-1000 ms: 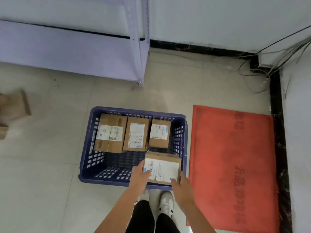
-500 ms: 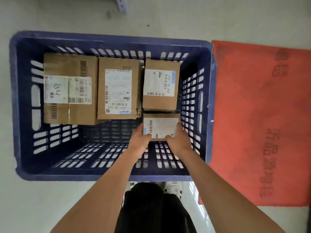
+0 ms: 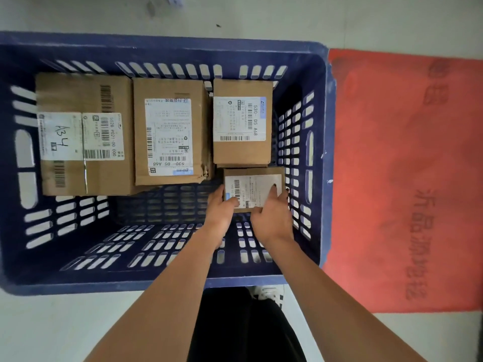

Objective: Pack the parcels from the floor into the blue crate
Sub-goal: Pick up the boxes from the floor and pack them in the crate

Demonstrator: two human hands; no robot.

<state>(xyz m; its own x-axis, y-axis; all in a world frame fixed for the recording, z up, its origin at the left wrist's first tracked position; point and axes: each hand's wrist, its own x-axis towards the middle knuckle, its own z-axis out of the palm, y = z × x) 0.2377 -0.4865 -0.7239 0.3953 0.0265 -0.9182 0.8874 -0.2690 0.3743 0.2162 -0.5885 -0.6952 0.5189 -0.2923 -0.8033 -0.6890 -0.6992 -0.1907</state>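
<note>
The blue crate [image 3: 167, 45] fills most of the view on the pale floor. Three brown parcels line its far wall: a large one marked A34 [image 3: 83, 134] at the left, a tall-labelled one [image 3: 170, 131] in the middle, a smaller one [image 3: 241, 121] at the right. A small labelled parcel [image 3: 254, 185] sits low in the crate just in front of that right parcel, close to the right wall. My left hand [image 3: 219, 212] holds its left edge with the thumb on top. My right hand [image 3: 271, 218] grips its near right corner.
A red mat [image 3: 407, 178] lies on the floor right of the crate. The crate's near and left floor area [image 3: 104, 231] shows bare slotted plastic. My dark trousers and a white shoe [image 3: 269, 293] show below the crate's near rim.
Both hands have carried the small parcel from above the crate's near rim down into its right side, and my head has dropped much closer over the crate.
</note>
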